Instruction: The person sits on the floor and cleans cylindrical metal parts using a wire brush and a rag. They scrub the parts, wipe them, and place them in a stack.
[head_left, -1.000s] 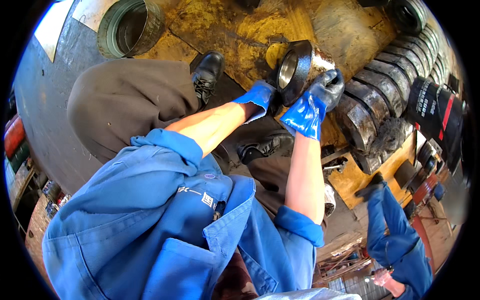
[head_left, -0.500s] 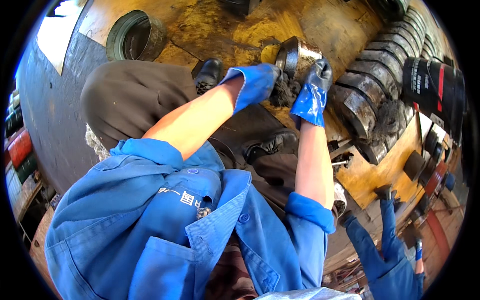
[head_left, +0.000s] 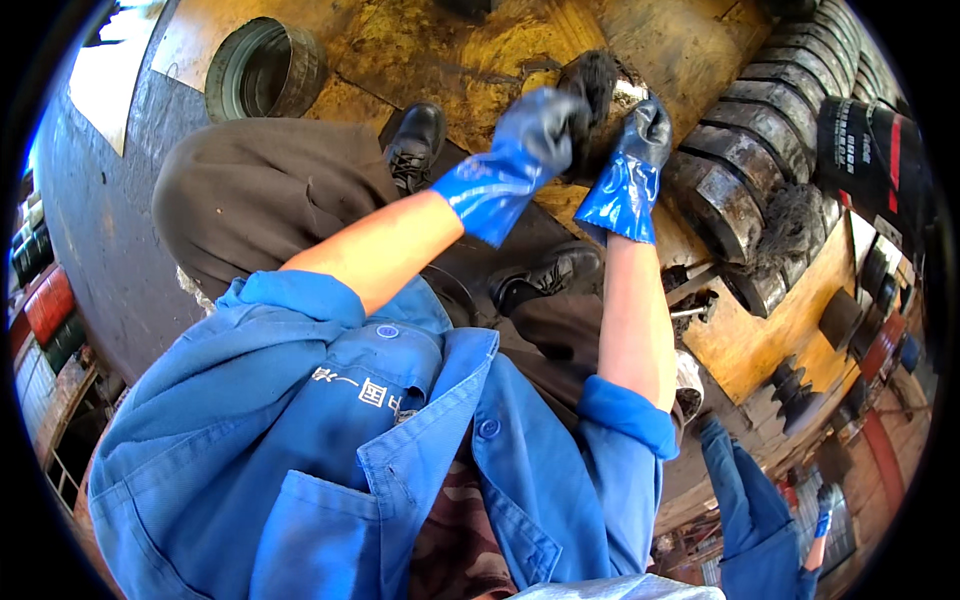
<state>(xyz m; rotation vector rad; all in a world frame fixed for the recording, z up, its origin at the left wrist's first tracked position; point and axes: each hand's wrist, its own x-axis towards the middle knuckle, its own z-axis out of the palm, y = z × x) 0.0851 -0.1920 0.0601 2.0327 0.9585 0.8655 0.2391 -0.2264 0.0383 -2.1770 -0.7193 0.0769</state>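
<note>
Both my hands wear blue rubber gloves. Fingers curled, my left hand point(head_left: 535, 140) grips a dark wad of tangled fibres point(head_left: 590, 82), which lies against a round metal part point(head_left: 628, 92). The wad and gloves cover most of that part; only a shiny bit of its top shows. My right hand point(head_left: 638, 145) is closed at the part's right side, seeming to hold it by the edge. Its fingertips are partly hidden.
Rows of thick metal rings point(head_left: 735, 165) stand at the right, with another grey fibre wad point(head_left: 790, 225) on them. Beside them is a black bucket point(head_left: 870, 160). A hollow metal ring point(head_left: 265, 70) sits far left. Another person's legs point(head_left: 745, 490) show lower right.
My left hand has swung the wad from below the metal part up over its left and top. The right hand stays at the part's right side, slightly higher.
</note>
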